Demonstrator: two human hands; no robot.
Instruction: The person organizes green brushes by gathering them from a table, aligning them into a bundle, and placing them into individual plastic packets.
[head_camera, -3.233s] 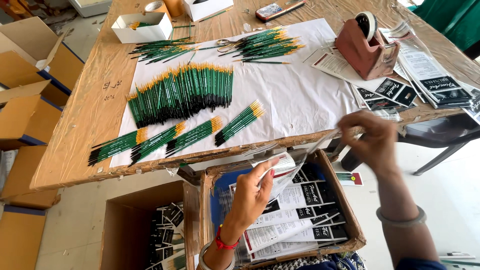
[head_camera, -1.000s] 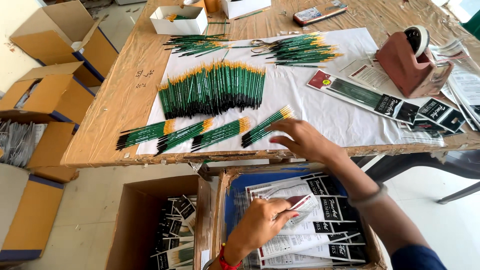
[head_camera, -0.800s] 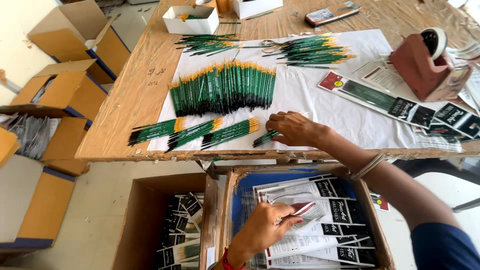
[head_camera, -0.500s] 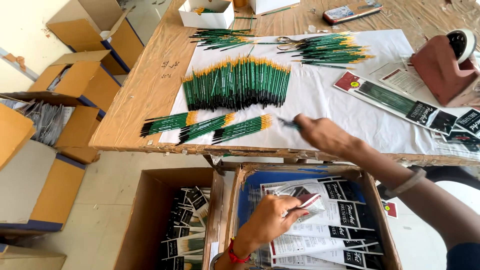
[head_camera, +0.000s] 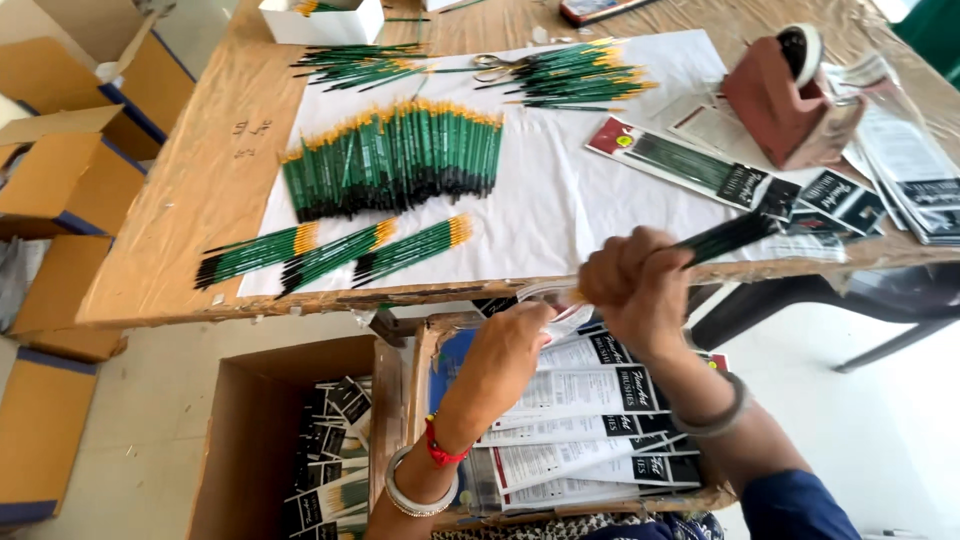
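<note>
Risk, as judged: brush bundle (head_camera: 722, 238) could splay or snag on mouth of clear sleeve (head_camera: 548, 297) if held crooked; loose grip would drop brushes into box of packaging cards (head_camera: 590, 430) below fingers.

Right hand (head_camera: 632, 288): fist, fingers clamped on bundle, dark tips jutting up-right beyond knuckles.

Left hand (head_camera: 515, 345): raised from below, fingers pinched on sleeve, just beside right fingers.

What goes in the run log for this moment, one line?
right hand: grips brush bundle | left hand: holds clear sleeve | table: three bundles remain at front edge
</note>
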